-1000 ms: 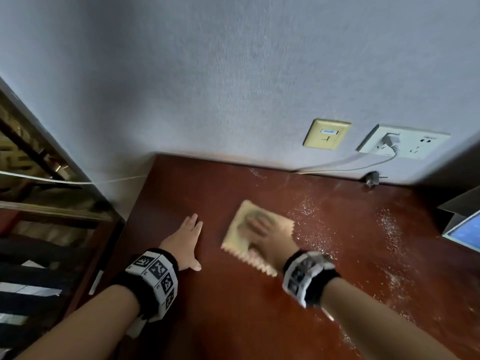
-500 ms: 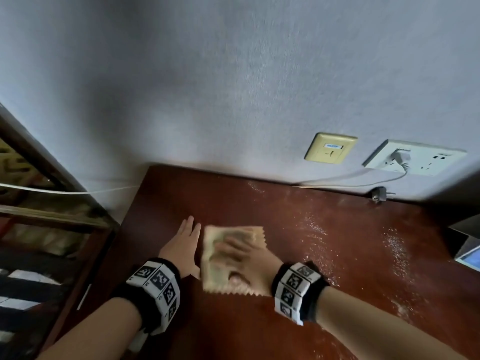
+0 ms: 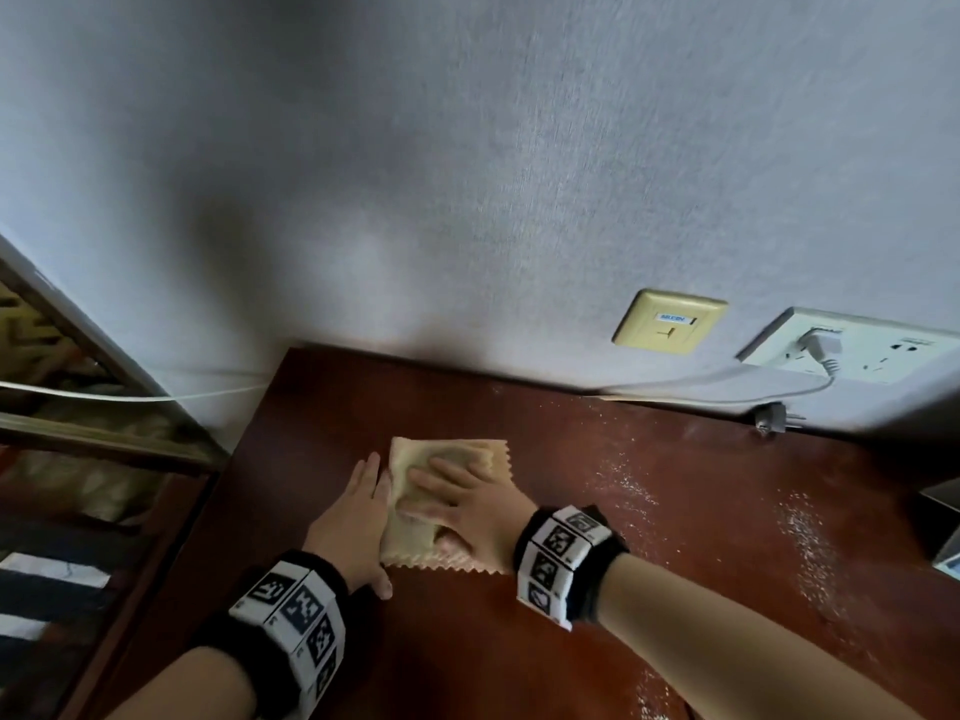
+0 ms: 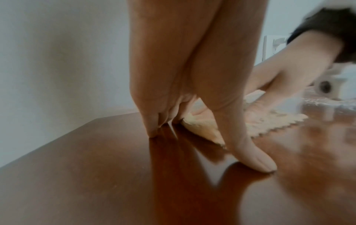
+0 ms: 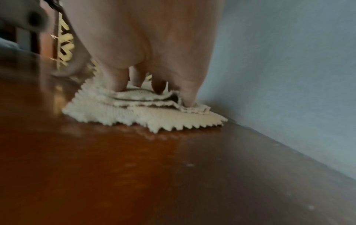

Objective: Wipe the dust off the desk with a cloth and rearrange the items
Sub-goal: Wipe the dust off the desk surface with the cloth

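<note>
A folded cream cloth (image 3: 408,535) with zigzag edges lies on the dark red-brown desk (image 3: 519,646) near its back left corner. My right hand (image 3: 467,506) lies flat on the cloth and presses it down with straight fingers; the right wrist view shows the fingertips (image 5: 115,85) on the cloth's (image 5: 173,118) folds. My left hand (image 3: 353,522) rests flat on the bare desk, touching the cloth's left edge. In the left wrist view, its thumb (image 4: 256,161) presses the wood beside the cloth (image 4: 204,130). White dust (image 3: 800,537) streaks the desk to the right.
The wall runs along the desk's back edge, with a yellow wall plate (image 3: 667,322) and a white socket (image 3: 852,350) with a cable (image 3: 701,389) plugged in. A loose plug (image 3: 774,419) lies at the back. A box (image 3: 943,511) sits at the right edge. Wooden furniture (image 3: 104,439) stands left.
My right hand has slid the cloth leftward across the desk until it meets my left hand. The left hand has stayed where it was.
</note>
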{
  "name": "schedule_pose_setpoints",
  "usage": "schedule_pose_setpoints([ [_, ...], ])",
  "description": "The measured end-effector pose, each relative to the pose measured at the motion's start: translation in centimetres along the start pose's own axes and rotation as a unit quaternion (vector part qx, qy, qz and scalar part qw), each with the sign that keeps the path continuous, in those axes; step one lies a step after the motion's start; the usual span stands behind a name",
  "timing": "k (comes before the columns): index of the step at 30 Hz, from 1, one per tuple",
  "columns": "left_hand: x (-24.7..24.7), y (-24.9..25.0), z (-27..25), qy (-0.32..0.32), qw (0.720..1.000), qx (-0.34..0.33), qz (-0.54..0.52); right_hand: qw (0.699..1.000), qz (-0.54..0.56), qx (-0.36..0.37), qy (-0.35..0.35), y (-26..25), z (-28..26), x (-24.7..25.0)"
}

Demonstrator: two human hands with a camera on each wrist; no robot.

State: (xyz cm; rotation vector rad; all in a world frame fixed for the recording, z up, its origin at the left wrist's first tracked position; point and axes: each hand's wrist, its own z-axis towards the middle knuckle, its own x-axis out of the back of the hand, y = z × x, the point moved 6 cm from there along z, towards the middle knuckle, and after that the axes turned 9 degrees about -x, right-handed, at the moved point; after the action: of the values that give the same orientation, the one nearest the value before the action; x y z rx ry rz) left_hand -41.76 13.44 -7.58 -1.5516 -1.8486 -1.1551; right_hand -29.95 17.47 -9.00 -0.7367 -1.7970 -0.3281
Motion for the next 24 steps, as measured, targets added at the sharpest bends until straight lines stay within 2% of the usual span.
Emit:
schedule_pose_setpoints([
  [1, 0.1, 0.0, 0.0, -0.001, 1.0, 0.002, 0.001, 1.0, -0.008, -0.028, 0.001, 1.0, 1.0, 0.7],
  [3, 0.0, 0.0, -0.1, -0.004, 1.0, 0.002, 0.006, 0.991, 0.014, -0.129, 0.009, 4.9, 2.7, 1.7],
  [5, -0.1, 0.0, -0.1, -0.007, 1.0, -0.001, 0.004, 0.969, 0.07, -0.236, 0.034, 9.6, 2.7, 2.7],
  [8, -0.1, 0.0, -0.1, -0.011, 1.0, 0.001, 0.008, 0.946, 0.091, -0.308, 0.04, 12.3, 1.5, 2.5],
  [10, -0.2, 0.0, 0.0, -0.018, 1.0, 0.004, 0.016, 0.958, 0.062, -0.276, 0.043, 10.5, 0.9, 1.8],
  [11, -0.2, 0.0, 0.0, -0.02, 1.0, 0.006, 0.018, 0.972, 0.038, -0.224, 0.068, 8.7, 0.5, 1.5],
  [13, -0.1, 0.2, 0.1, -0.022, 0.999, 0.01, 0.021, 0.992, 0.012, -0.069, 0.109, 4.8, -1.0, 0.4],
  [14, -0.1, 0.3, 0.2, -0.02, 0.999, 0.011, 0.024, 0.996, 0.014, 0.007, 0.093, 3.5, -1.8, -0.7],
  [15, -0.1, 0.3, 0.2, -0.018, 0.999, 0.013, 0.026, 0.997, 0.012, 0.046, 0.064, 3.2, -2.4, -1.4],
  [16, -0.1, 0.3, 0.2, -0.021, 0.999, 0.014, 0.026, 0.998, 0.018, 0.042, 0.037, 4.0, -2.6, -1.8],
  [18, -0.1, 0.3, 0.2, -0.028, 0.999, 0.018, 0.024, 0.997, 0.031, -0.065, 0.032, 8.3, -2.6, -1.3],
  [20, -0.1, 0.3, 0.2, -0.031, 0.999, 0.022, 0.025, 0.98, 0.035, -0.193, 0.038, 14.0, -3.4, -0.7],
  [22, 0.0, 0.4, 0.2, -0.033, 0.999, 0.024, 0.032, 0.965, 0.046, -0.253, 0.054, 17.7, -5.0, 0.2],
  [24, -0.1, 0.4, 0.2, -0.03, 0.999, 0.026, 0.032, 0.961, 0.048, -0.268, 0.049, 18.2, -6.0, 0.1],
])
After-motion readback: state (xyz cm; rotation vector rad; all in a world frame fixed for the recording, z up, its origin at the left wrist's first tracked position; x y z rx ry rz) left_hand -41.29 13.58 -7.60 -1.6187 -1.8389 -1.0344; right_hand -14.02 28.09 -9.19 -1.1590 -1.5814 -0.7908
